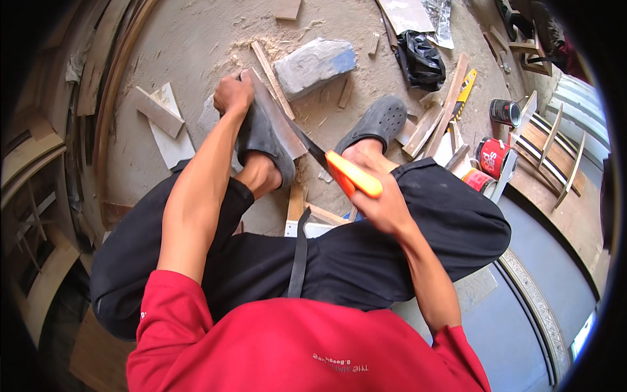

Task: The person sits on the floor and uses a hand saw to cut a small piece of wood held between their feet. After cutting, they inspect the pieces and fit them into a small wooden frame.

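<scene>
My left hand (233, 95) is closed round the far end of a short wooden board (274, 121), beside my grey clog (257, 134). My right hand (384, 204) grips the orange handle of a handsaw (353, 175). The saw's dark blade slants away to the upper left and lies against the board's right side; whether its teeth are in the wood I cannot tell. Just beyond the board are a thin wooden strip (272, 78) and a whitish block (313, 67) with a blue patch.
Sawdust and offcuts lie on the floor. To the right are a black plastic bag (420, 60), a yellow-handled tool (465, 91), several paint cans (494, 157) and stacked wood strips (428, 130). Two crossed boards (160, 112) lie at left, near curved wooden pieces (117, 85).
</scene>
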Available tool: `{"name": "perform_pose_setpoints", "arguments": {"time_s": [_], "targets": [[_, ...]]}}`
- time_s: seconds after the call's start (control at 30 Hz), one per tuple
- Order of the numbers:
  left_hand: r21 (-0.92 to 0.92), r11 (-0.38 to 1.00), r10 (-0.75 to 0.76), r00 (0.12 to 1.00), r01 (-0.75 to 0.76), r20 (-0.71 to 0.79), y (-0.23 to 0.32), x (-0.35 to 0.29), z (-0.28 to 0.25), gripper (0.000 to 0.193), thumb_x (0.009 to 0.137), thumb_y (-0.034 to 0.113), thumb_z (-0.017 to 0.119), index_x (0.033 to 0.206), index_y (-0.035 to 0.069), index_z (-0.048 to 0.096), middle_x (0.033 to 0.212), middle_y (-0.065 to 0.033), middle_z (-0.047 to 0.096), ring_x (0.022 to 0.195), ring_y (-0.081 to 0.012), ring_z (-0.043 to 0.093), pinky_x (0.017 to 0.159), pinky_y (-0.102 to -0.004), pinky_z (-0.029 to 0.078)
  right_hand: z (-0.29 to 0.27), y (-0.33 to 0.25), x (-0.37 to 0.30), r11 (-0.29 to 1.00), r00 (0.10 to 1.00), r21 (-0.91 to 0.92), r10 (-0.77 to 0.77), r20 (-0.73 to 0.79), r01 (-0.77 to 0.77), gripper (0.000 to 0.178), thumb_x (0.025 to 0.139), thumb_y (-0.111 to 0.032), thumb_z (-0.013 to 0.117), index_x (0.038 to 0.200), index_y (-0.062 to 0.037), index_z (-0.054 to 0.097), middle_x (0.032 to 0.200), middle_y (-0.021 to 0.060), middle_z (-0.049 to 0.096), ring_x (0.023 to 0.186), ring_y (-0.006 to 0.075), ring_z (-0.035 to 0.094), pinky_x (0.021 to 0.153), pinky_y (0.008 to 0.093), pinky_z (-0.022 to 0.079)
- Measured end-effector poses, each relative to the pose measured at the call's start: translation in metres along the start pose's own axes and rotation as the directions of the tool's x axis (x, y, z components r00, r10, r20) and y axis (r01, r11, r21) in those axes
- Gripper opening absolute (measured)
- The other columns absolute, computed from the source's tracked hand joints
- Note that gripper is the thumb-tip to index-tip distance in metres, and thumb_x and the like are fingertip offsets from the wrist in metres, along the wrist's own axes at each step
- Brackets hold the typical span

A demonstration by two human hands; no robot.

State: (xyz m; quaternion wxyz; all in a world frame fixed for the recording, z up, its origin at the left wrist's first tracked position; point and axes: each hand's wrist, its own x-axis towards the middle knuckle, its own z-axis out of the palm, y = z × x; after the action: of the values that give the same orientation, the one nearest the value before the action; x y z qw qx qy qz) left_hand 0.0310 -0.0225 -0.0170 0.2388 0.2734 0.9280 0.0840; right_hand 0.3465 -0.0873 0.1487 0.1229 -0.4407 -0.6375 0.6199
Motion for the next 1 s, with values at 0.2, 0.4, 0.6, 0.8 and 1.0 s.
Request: {"name": "perform_pose_setpoints", "arguments": {"time_s": [0.2, 0.4, 0.6, 0.8, 1.0], "targets": [[0.078, 0.997, 0.031, 0.999, -0.03, -0.015, 0.002, 0.004, 0.005, 0.038, 0.086, 0.051, 0.056, 0.115, 0.029, 0.07, 0.108, -0.0169, 0.069, 0.102, -0.0367, 0.065, 0.089, -0.0453, 0.051, 0.003, -0.007, 0.039, 0.99, 0.99, 0.022, 0.136, 0.042, -0.137, 0.049, 0.079, -0.012, 0.057, 0.128, -0.006, 0.058, 0.081, 0.0212, 0.066, 0.068, 0.022, 0.061, 0.07, 0.0338, 0.049], [0.093, 0.996, 0.016, 0.999, -0.012, -0.049, 0.002, 0.001, 0.005, 0.041, 0.086, 0.053, 0.055, 0.115, 0.028, 0.07, 0.109, -0.0169, 0.069, 0.102, -0.0369, 0.065, 0.089, -0.0445, 0.05, -0.027, -0.018, 0.011, 0.946, 0.952, 0.182, 0.23, 0.201, -0.267, 0.051, 0.079, -0.008, 0.056, 0.129, -0.0013, 0.057, 0.099, 0.0214, 0.068, 0.089, 0.0138, 0.064, 0.081, 0.0302, 0.049], [0.084, 0.996, 0.005, 0.998, 0.0, -0.063, -0.004, 0.006, 0.009, 0.041, 0.085, 0.053, 0.056, 0.115, 0.028, 0.07, 0.11, -0.0162, 0.069, 0.104, -0.037, 0.064, 0.091, -0.0445, 0.049, -0.011, -0.016, 0.0, 0.979, 0.989, 0.141, 0.146, 0.014, -0.146, 0.052, 0.078, -0.008, 0.058, 0.13, -0.0034, 0.057, 0.076, 0.0158, 0.062, 0.068, 0.015, 0.057, 0.07, 0.0304, 0.048], [0.083, 0.996, 0.018, 0.998, -0.014, -0.053, 0.002, 0.003, 0.007, 0.038, 0.087, 0.05, 0.055, 0.115, 0.029, 0.07, 0.111, -0.0157, 0.069, 0.105, -0.0363, 0.064, 0.092, -0.0442, 0.049, -0.007, 0.005, 0.023, 0.992, 0.984, 0.022, 0.127, -0.121, -0.125, 0.05, 0.077, -0.01, 0.06, 0.125, -0.0003, 0.059, 0.09, 0.0242, 0.068, 0.078, 0.0293, 0.067, 0.076, 0.0347, 0.051], [0.335, 0.761, 0.609, 0.789, -0.555, -0.077, -0.011, 0.01, 0.011, 0.042, 0.092, 0.038, 0.049, 0.128, 0.02, 0.061, 0.129, -0.0112, 0.06, 0.122, -0.0322, 0.054, 0.103, -0.0411, 0.041, -0.034, -0.003, -0.018, 0.997, 0.968, 0.03, 0.075, -0.238, -0.07, 0.049, 0.076, -0.005, 0.06, 0.125, 0.004, 0.058, 0.112, 0.0227, 0.066, 0.104, 0.0279, 0.066, 0.092, 0.0323, 0.048]]}}
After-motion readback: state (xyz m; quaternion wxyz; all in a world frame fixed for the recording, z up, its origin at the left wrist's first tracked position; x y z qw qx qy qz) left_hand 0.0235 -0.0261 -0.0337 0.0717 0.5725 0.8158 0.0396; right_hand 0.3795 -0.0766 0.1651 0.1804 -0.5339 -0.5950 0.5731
